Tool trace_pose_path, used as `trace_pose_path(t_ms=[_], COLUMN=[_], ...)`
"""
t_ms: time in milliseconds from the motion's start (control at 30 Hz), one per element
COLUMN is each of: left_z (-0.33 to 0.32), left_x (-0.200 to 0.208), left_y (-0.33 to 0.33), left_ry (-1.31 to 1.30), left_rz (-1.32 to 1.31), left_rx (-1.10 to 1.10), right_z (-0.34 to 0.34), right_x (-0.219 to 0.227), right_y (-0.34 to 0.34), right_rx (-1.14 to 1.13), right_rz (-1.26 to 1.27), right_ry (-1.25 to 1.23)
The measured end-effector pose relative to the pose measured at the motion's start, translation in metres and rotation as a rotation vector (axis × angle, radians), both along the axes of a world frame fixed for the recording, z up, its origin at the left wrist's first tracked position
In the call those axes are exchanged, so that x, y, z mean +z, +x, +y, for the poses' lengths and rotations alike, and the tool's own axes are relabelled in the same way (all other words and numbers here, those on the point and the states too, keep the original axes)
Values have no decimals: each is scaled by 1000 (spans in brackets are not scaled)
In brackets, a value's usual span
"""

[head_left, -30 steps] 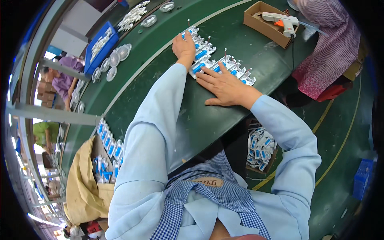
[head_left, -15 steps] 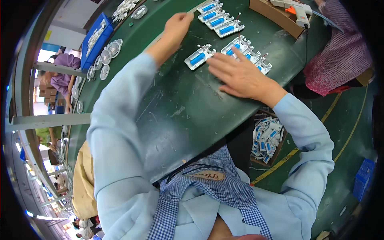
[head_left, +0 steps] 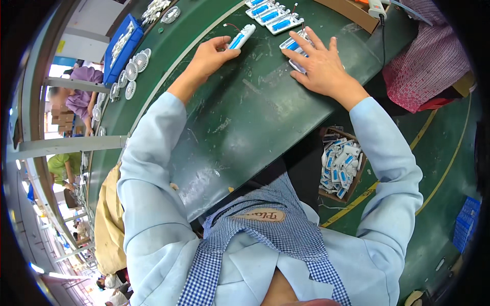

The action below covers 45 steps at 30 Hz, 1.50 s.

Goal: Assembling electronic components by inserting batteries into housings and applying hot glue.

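Observation:
My left hand (head_left: 210, 57) grips one end of a white plastic housing with a blue cylindrical cell (head_left: 242, 36), tilted up off the green bench. A thin red wire with a small white plug sticks out beside its far end. My right hand (head_left: 326, 67) is spread with fingers apart over a small group of similar white housings (head_left: 289, 46), its fingertips on or just above them and partly hiding them. Farther off, another group of white housings with blue cells (head_left: 282, 23) lies in a row.
A cardboard box (head_left: 352, 14) stands at the far right beside a hot glue gun (head_left: 376, 9) with a cord. Round white grilles (head_left: 131, 71) and a blue tray of white parts (head_left: 121, 48) lie far left. Below the bench sits a carton of housings (head_left: 339, 168). A co-worker's patterned sleeve (head_left: 429, 56) is at right.
My left hand came back toward me and took up the single housing that lay on the bench. My right hand moved slightly right and away, onto the nearby group, its fingers spreading wider.

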State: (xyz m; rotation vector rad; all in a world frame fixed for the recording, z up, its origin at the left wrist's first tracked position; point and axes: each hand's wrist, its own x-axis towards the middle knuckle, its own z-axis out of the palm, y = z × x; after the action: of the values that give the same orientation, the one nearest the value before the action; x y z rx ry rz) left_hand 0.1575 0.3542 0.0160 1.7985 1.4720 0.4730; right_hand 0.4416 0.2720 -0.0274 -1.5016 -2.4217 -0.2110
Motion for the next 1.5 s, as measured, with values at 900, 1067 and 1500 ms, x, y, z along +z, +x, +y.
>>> trace_pose_path(t_ms=[900, 1067, 1500], left_z=[-56, -151, -354], left_x=[43, 70, 46], left_y=[-42, -155, -296], left_ry=[234, 295, 320], left_rz=[-60, 74, -31], left_rx=[55, 288, 871], right_z=[46, 79, 109], right_x=[-11, -31, -51], right_y=[-33, -58, -27], right_rx=[286, 382, 413], right_rz=[269, 154, -73], right_ry=[42, 33, -4])
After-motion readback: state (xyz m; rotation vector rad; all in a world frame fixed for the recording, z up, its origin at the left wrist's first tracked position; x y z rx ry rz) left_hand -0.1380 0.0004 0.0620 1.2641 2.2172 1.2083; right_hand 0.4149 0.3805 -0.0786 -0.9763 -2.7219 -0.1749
